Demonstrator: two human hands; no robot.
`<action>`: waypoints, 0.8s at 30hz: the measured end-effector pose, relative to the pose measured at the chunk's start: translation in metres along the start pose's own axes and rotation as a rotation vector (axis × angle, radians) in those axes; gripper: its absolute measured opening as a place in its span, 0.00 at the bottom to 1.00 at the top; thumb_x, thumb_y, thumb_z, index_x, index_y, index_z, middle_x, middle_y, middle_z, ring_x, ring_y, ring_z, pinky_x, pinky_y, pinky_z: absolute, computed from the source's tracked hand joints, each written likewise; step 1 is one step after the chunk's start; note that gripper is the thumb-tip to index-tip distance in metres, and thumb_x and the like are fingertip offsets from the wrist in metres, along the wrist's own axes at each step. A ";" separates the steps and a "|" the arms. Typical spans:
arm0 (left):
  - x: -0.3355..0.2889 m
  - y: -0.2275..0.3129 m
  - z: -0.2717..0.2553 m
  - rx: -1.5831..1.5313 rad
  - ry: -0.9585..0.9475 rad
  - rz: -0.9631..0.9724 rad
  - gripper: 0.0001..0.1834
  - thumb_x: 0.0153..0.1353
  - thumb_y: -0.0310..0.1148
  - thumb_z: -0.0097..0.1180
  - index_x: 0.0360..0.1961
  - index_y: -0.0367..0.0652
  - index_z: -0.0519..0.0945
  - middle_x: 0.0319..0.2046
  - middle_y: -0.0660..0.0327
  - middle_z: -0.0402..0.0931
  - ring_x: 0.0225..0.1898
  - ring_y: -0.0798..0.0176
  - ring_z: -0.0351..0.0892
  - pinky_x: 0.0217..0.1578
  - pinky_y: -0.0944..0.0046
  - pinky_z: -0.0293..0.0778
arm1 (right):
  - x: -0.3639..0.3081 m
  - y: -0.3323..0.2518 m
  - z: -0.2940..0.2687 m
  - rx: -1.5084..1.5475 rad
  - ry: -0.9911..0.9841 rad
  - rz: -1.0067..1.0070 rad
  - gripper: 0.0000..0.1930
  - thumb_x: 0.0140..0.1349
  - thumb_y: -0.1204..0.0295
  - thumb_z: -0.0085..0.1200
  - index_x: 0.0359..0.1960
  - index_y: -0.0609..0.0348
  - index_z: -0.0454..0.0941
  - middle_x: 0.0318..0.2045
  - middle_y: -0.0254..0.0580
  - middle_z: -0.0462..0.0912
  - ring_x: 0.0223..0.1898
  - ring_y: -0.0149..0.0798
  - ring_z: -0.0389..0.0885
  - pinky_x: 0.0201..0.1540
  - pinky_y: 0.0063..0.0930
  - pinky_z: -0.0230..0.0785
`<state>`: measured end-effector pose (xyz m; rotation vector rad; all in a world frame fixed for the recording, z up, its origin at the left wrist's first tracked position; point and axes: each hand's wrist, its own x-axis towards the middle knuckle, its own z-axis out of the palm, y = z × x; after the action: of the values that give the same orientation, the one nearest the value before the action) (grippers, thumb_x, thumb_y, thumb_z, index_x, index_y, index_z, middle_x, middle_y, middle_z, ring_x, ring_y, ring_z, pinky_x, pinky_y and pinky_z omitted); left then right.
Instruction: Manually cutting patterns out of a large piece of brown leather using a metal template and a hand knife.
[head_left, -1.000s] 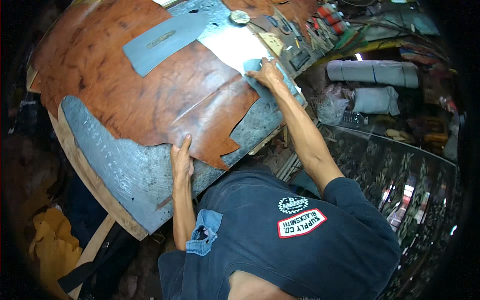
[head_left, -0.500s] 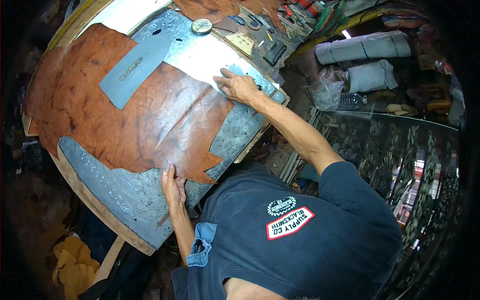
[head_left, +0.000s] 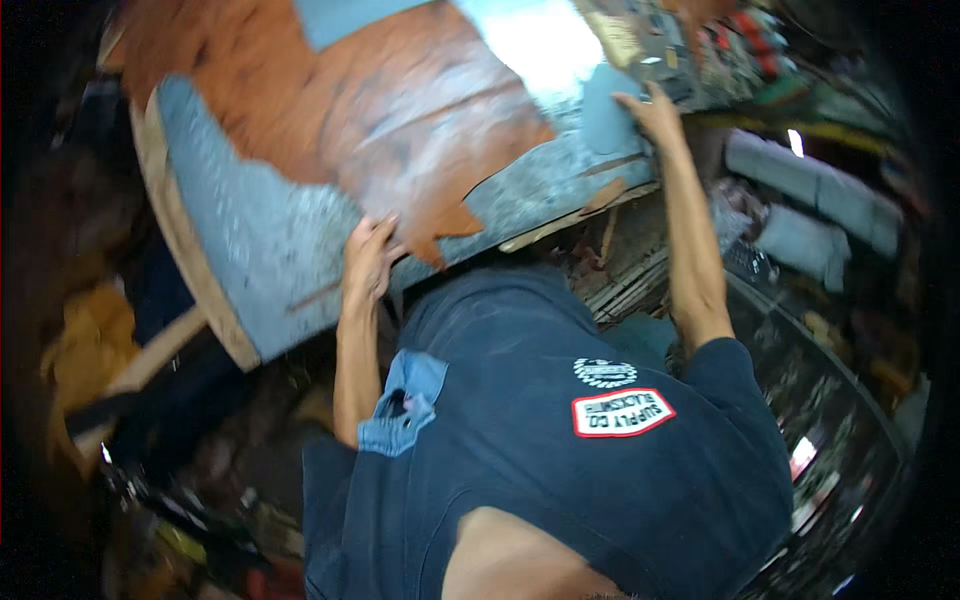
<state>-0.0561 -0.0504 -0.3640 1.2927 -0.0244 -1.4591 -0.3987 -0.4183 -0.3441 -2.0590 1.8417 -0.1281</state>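
A large brown leather hide (head_left: 400, 110) with a ragged edge lies across the grey metal-topped table (head_left: 270, 250). At its near edge my left hand (head_left: 368, 262) is closed, pinching the leather beside a jagged tip. My right hand (head_left: 657, 120) reaches to the table's right side, thumb and fingers apart, with the thumb at the edge of a rounded blue-grey flat piece (head_left: 606, 112). Motion blurs that hand a little. Another blue-grey flat piece (head_left: 345, 18) rests on the hide, cut off by the top of the picture.
Wooden edging (head_left: 185, 240) borders the table on the left. Small tools and scraps (head_left: 660, 60) lie at the far right corner. Wrapped pale rolls (head_left: 810, 190) and a glass-topped case (head_left: 800, 370) stand to the right. Yellow material (head_left: 95, 340) lies low on the left.
My right hand has moved right, away from the hide, and the rounded blue-grey piece has shifted with it. My left hand remains at the hide's near edge. The view has tilted and blurred.
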 end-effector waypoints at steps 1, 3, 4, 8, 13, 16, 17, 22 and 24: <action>0.007 -0.004 0.005 0.049 -0.034 -0.065 0.13 0.65 0.32 0.53 0.48 0.38 0.73 0.42 0.58 0.78 0.41 0.65 0.80 0.40 0.64 0.79 | 0.021 0.056 0.010 0.154 0.032 -0.016 0.39 0.48 0.45 0.66 0.53 0.66 0.74 0.40 0.54 0.83 0.41 0.47 0.83 0.40 0.39 0.75; -0.008 -0.018 0.003 0.048 0.048 -0.107 0.12 0.65 0.31 0.53 0.47 0.37 0.73 0.39 0.60 0.78 0.39 0.68 0.80 0.37 0.66 0.80 | 0.006 0.005 -0.001 0.389 -0.263 0.197 0.24 0.50 0.56 0.68 0.42 0.63 0.80 0.20 0.30 0.75 0.14 0.24 0.68 0.15 0.23 0.59; -0.017 -0.013 0.014 -0.001 0.017 -0.110 0.11 0.65 0.31 0.53 0.46 0.38 0.74 0.37 0.60 0.79 0.37 0.68 0.81 0.35 0.67 0.80 | 0.002 0.003 -0.006 0.483 -0.263 0.239 0.19 0.53 0.60 0.66 0.40 0.62 0.81 0.19 0.30 0.75 0.14 0.25 0.68 0.15 0.23 0.60; -0.027 -0.021 0.018 -0.078 -0.008 -0.103 0.10 0.66 0.32 0.54 0.44 0.37 0.76 0.35 0.58 0.82 0.32 0.66 0.83 0.29 0.70 0.80 | 0.006 0.020 -0.007 0.569 -0.285 0.256 0.18 0.56 0.64 0.64 0.43 0.62 0.78 0.18 0.28 0.72 0.14 0.24 0.67 0.14 0.20 0.61; -0.040 -0.037 0.006 0.122 0.046 -0.143 0.12 0.66 0.35 0.55 0.42 0.35 0.77 0.32 0.56 0.82 0.27 0.66 0.83 0.26 0.70 0.79 | -0.005 -0.004 -0.024 1.001 -0.154 0.208 0.20 0.60 0.72 0.61 0.52 0.64 0.71 0.22 0.30 0.73 0.15 0.23 0.68 0.14 0.20 0.63; -0.052 -0.032 0.008 0.291 0.088 -0.178 0.13 0.65 0.35 0.55 0.40 0.33 0.79 0.28 0.55 0.81 0.26 0.64 0.83 0.25 0.71 0.78 | -0.013 -0.021 -0.035 1.015 -0.141 0.148 0.21 0.61 0.74 0.58 0.55 0.64 0.69 0.24 0.31 0.73 0.16 0.24 0.68 0.16 0.20 0.63; -0.055 -0.029 0.009 0.405 0.120 -0.196 0.14 0.65 0.36 0.56 0.39 0.33 0.79 0.26 0.55 0.81 0.26 0.64 0.83 0.24 0.70 0.78 | -0.017 -0.030 -0.038 1.018 -0.176 0.124 0.22 0.61 0.74 0.58 0.56 0.65 0.67 0.24 0.31 0.73 0.16 0.25 0.68 0.16 0.19 0.63; -0.061 -0.003 0.017 0.875 0.465 0.420 0.11 0.62 0.33 0.58 0.41 0.38 0.82 0.29 0.53 0.83 0.33 0.53 0.84 0.33 0.59 0.76 | -0.027 -0.039 -0.025 0.843 -0.227 0.154 0.23 0.61 0.75 0.56 0.59 0.63 0.70 0.23 0.30 0.74 0.19 0.23 0.69 0.17 0.18 0.63; -0.043 -0.001 0.005 1.116 0.468 0.662 0.14 0.61 0.35 0.58 0.45 0.37 0.80 0.38 0.49 0.80 0.43 0.50 0.80 0.43 0.55 0.73 | -0.036 -0.051 -0.015 0.797 -0.240 0.132 0.21 0.61 0.75 0.55 0.58 0.60 0.72 0.24 0.29 0.75 0.18 0.22 0.68 0.17 0.17 0.64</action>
<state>-0.0701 -0.0226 -0.3342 2.1920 -0.9707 -0.4753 -0.3604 -0.3825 -0.3070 -1.3320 1.4418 -0.4704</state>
